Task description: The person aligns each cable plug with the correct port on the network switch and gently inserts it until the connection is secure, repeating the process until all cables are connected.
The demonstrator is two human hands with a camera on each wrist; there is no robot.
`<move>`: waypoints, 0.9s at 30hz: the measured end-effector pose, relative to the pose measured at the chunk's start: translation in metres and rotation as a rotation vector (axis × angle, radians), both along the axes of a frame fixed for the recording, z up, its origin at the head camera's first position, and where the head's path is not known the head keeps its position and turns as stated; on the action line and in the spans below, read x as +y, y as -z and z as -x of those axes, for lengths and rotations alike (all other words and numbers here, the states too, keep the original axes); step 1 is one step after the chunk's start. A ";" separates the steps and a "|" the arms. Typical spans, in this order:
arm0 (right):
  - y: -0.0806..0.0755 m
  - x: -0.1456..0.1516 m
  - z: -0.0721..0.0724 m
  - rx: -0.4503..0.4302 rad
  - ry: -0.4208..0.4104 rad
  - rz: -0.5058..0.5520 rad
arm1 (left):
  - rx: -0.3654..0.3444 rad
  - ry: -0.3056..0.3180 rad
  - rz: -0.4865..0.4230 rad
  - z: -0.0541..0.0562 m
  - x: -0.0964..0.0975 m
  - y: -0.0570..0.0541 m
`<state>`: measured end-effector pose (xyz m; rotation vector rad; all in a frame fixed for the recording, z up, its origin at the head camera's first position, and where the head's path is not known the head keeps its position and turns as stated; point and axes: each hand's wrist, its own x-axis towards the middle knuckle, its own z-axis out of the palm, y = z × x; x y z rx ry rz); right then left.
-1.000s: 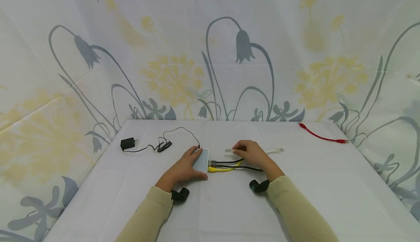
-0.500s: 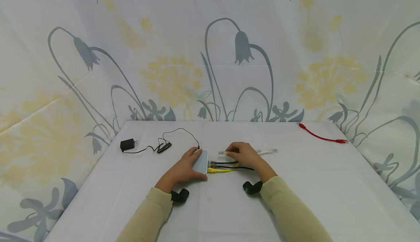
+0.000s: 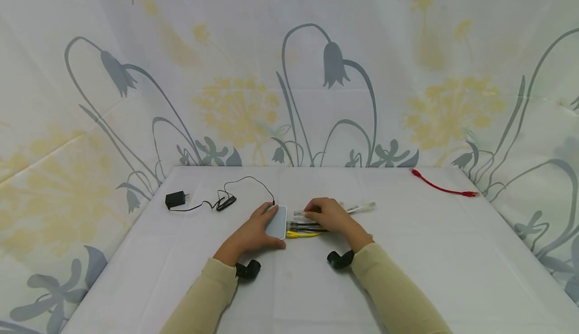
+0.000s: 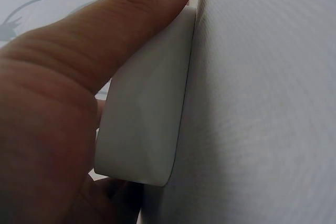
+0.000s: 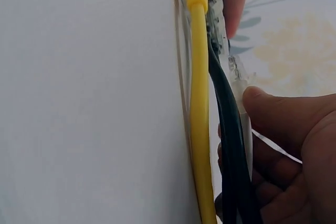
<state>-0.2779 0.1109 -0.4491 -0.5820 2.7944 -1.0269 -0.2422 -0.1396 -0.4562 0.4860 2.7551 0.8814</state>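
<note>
A small white network switch (image 3: 278, 222) with a blue-grey top lies on the table. My left hand (image 3: 252, 231) grips it, thumb on the near side and fingers at the far side; the left wrist view shows the thumb along its white wall (image 4: 142, 119). Plugged into its right side are a yellow Ethernet cable (image 3: 302, 234) and black Ethernet cables (image 3: 307, 224). Just right of the ports, my right hand (image 3: 332, 217) pinches a white Ethernet cable (image 3: 362, 207) behind its clear plug (image 5: 236, 68). That plug points at the port side, a small gap away.
A black power adapter (image 3: 175, 199) lies at the left, its thin cord (image 3: 226, 202) running to the back of the switch. At the back right is a red Ethernet cable (image 3: 443, 189). A patterned cloth (image 3: 289, 72) hangs behind the white table (image 3: 289, 294).
My right hand has moved left with the white Ethernet cable, bringing its plug closer to the switch. The left hand and the switch have stayed in place.
</note>
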 end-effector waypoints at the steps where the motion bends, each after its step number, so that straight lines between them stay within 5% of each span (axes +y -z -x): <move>1: 0.000 -0.001 0.000 -0.003 0.001 -0.004 | 0.003 0.001 -0.001 0.000 0.000 0.000; 27: 0.000 -0.018 -0.007 0.012 -0.014 -0.055 | 0.000 0.000 0.002 0.000 0.000 -0.001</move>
